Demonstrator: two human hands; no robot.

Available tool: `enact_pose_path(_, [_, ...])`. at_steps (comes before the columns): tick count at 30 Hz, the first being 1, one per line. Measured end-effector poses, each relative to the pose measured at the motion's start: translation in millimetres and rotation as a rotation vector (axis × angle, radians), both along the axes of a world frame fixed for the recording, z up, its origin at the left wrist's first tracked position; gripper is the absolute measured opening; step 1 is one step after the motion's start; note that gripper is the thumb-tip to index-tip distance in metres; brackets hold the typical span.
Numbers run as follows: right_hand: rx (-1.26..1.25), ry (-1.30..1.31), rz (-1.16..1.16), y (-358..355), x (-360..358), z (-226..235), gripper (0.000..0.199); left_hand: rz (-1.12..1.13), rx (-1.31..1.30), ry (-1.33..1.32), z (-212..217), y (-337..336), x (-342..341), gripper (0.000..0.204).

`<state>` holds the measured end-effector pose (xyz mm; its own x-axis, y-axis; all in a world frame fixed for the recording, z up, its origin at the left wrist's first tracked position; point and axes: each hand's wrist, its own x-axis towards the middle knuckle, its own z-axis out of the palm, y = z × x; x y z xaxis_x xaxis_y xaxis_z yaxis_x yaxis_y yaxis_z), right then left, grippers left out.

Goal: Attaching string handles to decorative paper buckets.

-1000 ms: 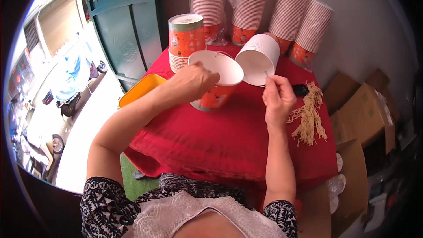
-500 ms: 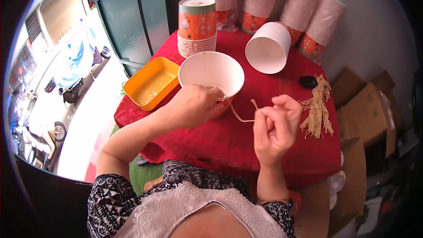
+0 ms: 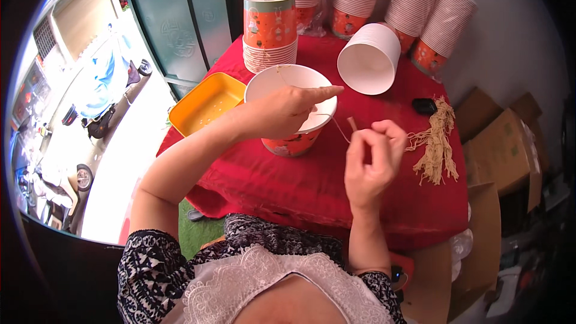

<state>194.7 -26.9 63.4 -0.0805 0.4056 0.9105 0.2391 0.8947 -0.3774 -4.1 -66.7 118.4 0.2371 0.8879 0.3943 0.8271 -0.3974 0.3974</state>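
Note:
My left hand (image 3: 291, 109) reaches over an orange paper bucket (image 3: 291, 145) with a white inside. Its index finger points right across the rim; the other fingers curl inside, beside a thin cord, and what they hold is hidden. The cord (image 3: 341, 128) passes over the bucket's right rim to my right hand (image 3: 376, 159), whose pinched fingers grip it; a short end sticks up. Another cord piece (image 3: 280, 74) hangs at the bucket's far rim. A bundle of beige cords (image 3: 438, 144) lies to the right of my right hand.
A yellow tray (image 3: 191, 93) with small pale bits stands left of the bucket. Behind are an upside-down bucket stack (image 3: 269, 27), a white-mouthed bucket on its side (image 3: 367, 63) and wrapped stacks (image 3: 411, 1). A black object (image 3: 423, 106) touches the cords. Cardboard boxes (image 3: 501, 153) stand right of the red-covered table.
My left hand has moved up and right over the bucket, its index finger now stretched out. The cord between the hands runs steeper and straighter. My right hand keeps its hold, almost in place.

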Motion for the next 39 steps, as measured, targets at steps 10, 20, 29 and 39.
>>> enact_pose_path(10, [-0.089, -0.166, 0.178, -18.7, -17.5, -20.4, 0.018, 0.132, -0.012, -0.245, 4.1, -5.9, -23.6, 0.02])
enact_pose_path(20, [-0.074, -0.175, 0.179, -19.0, -27.5, -22.7, 0.019, 0.173, -0.084, -0.282, 5.9, -14.4, -31.9, 0.02])
enact_pose_path(29, [-0.093, -0.184, 0.171, -17.1, -29.2, -23.3, 0.02, 0.139, -0.099, -0.264, 3.2, -11.7, -29.3, 0.021])
enact_pose_path(39, [-0.09, -0.203, 0.184, -13.5, -33.1, -25.0, 0.02, 0.135, -0.109, -0.252, -1.2, -9.1, -30.1, 0.02])
